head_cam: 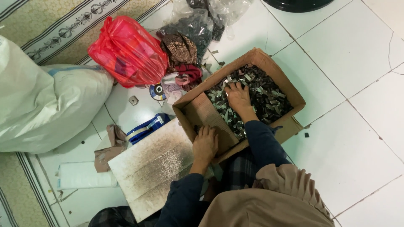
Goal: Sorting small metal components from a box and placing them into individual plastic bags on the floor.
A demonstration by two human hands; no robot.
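Note:
A brown cardboard box sits on the tiled floor, filled on its right side with several small dark and silvery metal pieces. My right hand reaches into the box, palm down, fingers spread over the pile of pieces. My left hand rests on the box's near rim, fingers curled over the edge next to a worn white board. Both arms wear dark blue sleeves.
A red plastic bag, patterned cloth and clear bags of dark parts lie behind the box. A big white sack fills the left. A blue tape dispenser and a white roll lie by the board.

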